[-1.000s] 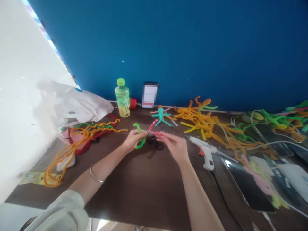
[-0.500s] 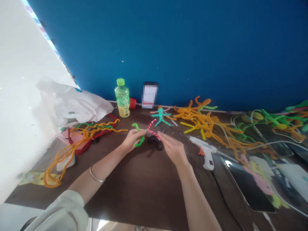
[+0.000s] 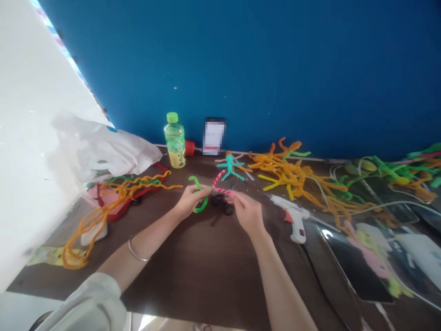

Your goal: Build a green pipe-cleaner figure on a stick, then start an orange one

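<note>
My left hand (image 3: 191, 199) is closed in a pinch on a bent green pipe cleaner (image 3: 200, 208), which curves above and below the fingers. A red-and-white striped pipe cleaner (image 3: 218, 179) meets the green one near my left fingertips and splits into two arms, one pointing up and one running right. My right hand (image 3: 246, 209) pinches the end of the right-hand arm. Behind and below that arm lie black-handled scissors (image 3: 220, 201) on the table, partly covered by it. A turquoise pipe-cleaner figure (image 3: 230, 167) lies just beyond my hands.
A white glue gun (image 3: 292, 216) and a dark tablet (image 3: 358, 266) lie at right. Piled orange pipe cleaners (image 3: 292, 172) are behind them. A green-capped bottle (image 3: 175, 142) and a phone (image 3: 214, 137) stand by the blue wall. Long orange pipe cleaners (image 3: 99, 216) lie at left.
My right fingers have gone from straight to curled, pinching the striped pipe cleaner's end. The striped pieces have shifted slightly right; my left hand keeps its hold.
</note>
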`<act>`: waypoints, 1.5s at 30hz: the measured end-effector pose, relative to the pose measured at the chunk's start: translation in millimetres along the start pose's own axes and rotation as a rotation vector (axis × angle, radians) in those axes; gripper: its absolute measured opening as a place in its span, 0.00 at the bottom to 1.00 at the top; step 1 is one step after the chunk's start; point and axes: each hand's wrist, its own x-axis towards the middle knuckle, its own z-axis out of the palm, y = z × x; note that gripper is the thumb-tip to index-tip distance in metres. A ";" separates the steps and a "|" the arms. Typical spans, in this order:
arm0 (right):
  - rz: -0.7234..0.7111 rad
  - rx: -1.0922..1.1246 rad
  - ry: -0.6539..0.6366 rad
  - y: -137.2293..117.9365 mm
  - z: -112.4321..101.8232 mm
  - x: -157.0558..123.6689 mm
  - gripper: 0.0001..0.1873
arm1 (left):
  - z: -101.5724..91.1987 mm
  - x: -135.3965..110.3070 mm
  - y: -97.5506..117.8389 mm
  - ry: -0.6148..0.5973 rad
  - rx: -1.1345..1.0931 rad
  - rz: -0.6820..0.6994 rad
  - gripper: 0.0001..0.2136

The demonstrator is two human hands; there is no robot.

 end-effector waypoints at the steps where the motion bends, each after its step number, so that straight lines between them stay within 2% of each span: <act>1: 0.062 0.038 -0.015 -0.5 -0.3 0.0 0.14 | 0.2 -0.1 -0.7 0.005 0.013 0.020 0.12; 7: 0.268 0.089 -0.049 -1.4 -3.9 1.8 0.17 | -0.8 -0.5 -7.5 0.043 0.181 0.158 0.12; 15: 0.713 0.618 -0.074 -5.7 -3.7 10.3 0.14 | 2.9 -7.5 -0.4 -0.034 0.400 0.356 0.10; 20: 0.829 0.828 -0.129 -5.4 -6.5 11.3 0.12 | 3.4 -8.6 0.4 -0.081 0.449 0.397 0.08; 23: 0.872 0.858 -0.134 -3.4 -5.6 10.2 0.12 | 2.6 -8.5 0.4 -0.083 0.463 0.394 0.09; 27: 0.822 0.709 -0.092 -1.4 -1.6 9.2 0.11 | 1.8 -7.7 -0.2 -0.057 0.440 0.320 0.10; 34: 0.499 0.593 0.077 -9.4 -3.4 11.0 0.11 | 0.1 -2.1 -5.6 0.043 0.184 0.144 0.13; 40: 0.381 0.583 0.068 -20.3 -6.8 7.9 0.12 | -1.6 -0.4 -2.1 0.014 0.010 0.050 0.11; 45: 0.280 0.442 0.072 -10.9 -5.5 5.6 0.09 | -3.4 1.0 -1.6 0.001 -0.064 0.020 0.10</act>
